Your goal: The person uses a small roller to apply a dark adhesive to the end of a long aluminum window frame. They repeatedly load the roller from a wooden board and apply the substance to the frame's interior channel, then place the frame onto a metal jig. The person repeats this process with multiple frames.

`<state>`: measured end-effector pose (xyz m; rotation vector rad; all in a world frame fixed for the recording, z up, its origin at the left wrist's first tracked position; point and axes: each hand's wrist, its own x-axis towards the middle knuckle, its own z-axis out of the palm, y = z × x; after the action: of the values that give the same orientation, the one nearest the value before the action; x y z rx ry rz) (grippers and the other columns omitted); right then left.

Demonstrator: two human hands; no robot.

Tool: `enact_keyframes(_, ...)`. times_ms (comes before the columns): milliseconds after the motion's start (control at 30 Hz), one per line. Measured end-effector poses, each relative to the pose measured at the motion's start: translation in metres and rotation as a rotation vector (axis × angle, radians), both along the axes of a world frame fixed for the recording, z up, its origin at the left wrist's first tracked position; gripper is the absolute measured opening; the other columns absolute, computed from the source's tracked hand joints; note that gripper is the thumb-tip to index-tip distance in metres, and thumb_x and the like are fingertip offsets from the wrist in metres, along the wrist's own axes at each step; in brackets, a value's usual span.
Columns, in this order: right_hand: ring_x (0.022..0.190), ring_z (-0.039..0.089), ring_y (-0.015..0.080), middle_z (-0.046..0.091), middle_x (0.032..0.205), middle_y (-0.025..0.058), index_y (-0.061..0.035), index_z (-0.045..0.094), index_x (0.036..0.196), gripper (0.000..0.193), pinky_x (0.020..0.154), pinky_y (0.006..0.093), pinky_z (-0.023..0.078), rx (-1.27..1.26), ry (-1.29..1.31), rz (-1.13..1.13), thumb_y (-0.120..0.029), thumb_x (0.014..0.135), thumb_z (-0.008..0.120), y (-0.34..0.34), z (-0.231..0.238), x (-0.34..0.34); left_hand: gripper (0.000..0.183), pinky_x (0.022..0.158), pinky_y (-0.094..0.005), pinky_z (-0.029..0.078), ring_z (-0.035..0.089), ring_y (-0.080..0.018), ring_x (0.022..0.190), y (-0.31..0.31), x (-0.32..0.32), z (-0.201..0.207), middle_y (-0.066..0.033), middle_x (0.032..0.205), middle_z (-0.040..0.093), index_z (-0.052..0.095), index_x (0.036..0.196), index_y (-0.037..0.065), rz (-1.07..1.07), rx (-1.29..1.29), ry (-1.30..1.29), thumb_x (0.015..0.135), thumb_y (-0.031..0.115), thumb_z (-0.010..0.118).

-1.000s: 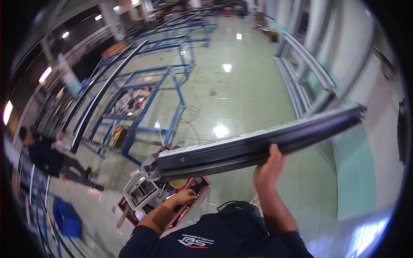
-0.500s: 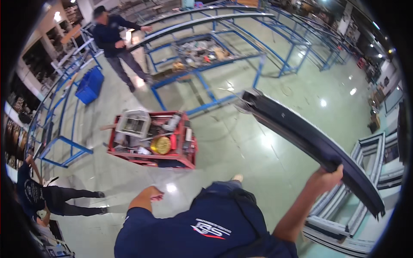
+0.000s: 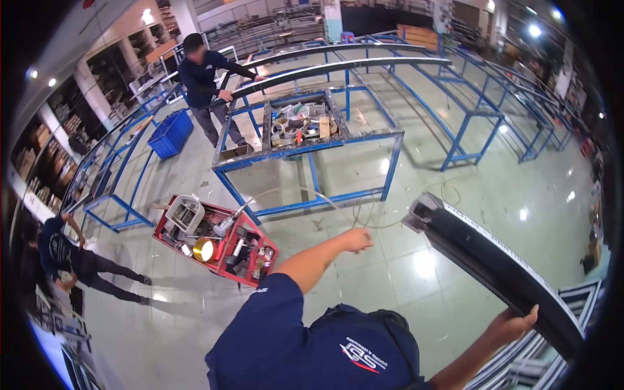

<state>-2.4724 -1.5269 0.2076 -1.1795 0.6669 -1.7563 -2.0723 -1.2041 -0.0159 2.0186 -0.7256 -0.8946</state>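
A long dark profile bar (image 3: 484, 257) with a white printed strip along its edge slants across the right side. My right hand (image 3: 513, 325) grips it toward its lower end, thumb and fingers wrapped around the edge. The bar's far end, with an open hollow section, points up and to the left. My left hand (image 3: 356, 240) is stretched forward, apart from that far end, with fingers loosely curled and nothing visible in them. Left of my left arm stands a red tool cart (image 3: 224, 270) holding tools, a yellow roll and a white basket.
A blue-framed workbench (image 3: 305, 153) with a tray of bits stands ahead. Beyond it a co-worker (image 3: 205, 78) touches long dark profiles on racks. Another person (image 3: 68, 253) stands at left. A blue crate (image 3: 170, 133), a floor hose (image 3: 390, 224) and stacked frames (image 3: 533, 364) surround me.
My left arm has swung forward and right, toward the bar's far end. The bar, still in my right hand, sits lower and farther right in view. The view has shifted, showing more of the room.
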Motion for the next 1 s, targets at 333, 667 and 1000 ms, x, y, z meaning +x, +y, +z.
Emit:
enact_keyframes(333, 0.120, 0.059, 0.0274, 0.060, 0.133, 0.0236, 0.0124, 0.059, 0.127, 0.050, 0.111, 0.0377, 0.046, 0.030, -0.028, 0.163, -0.031, 0.102, 0.054, -0.363, 0.011, 0.046, 0.028, 0.070, -0.0435, 0.056, 0.071, -0.0303, 0.076, -0.212, -0.075, -0.132, -0.0176, 0.084, 0.071, 0.069, 0.094, 0.006, -0.008, 0.111, -0.334, 0.093, 0.033, 0.063)
enact_keyframes(667, 0.117, 0.061, 0.0246, 0.065, 0.128, 0.0166, 0.0078, 0.057, 0.128, 0.041, 0.111, 0.0386, 0.046, 0.073, -0.434, 0.731, -0.025, 0.106, 0.050, -0.654, 0.064, 0.143, 0.035, 0.052, -0.0436, 0.048, 0.058, -0.0205, 0.055, -0.222, -0.205, -0.127, -0.0114, 0.072, 0.066, 0.067, 0.081, 0.003, 1.019, 0.780, 0.736, 0.097, 0.034, 0.064)
enact_keyframes(1000, 0.106, 0.063, 0.0303, 0.065, 0.114, 0.0179, 0.0040, 0.061, 0.117, 0.028, 0.099, 0.0386, 0.048, -0.090, 0.008, 0.185, -0.018, 0.104, 0.052, -1.000, 0.083, 0.236, 0.031, 0.059, -0.0378, 0.054, 0.066, -0.0211, 0.076, -0.844, 0.237, -0.017, -0.0110, 0.092, 0.068, 0.066, 0.112, 0.001, 0.481, 0.100, -0.018, 0.093, 0.025, 0.068)
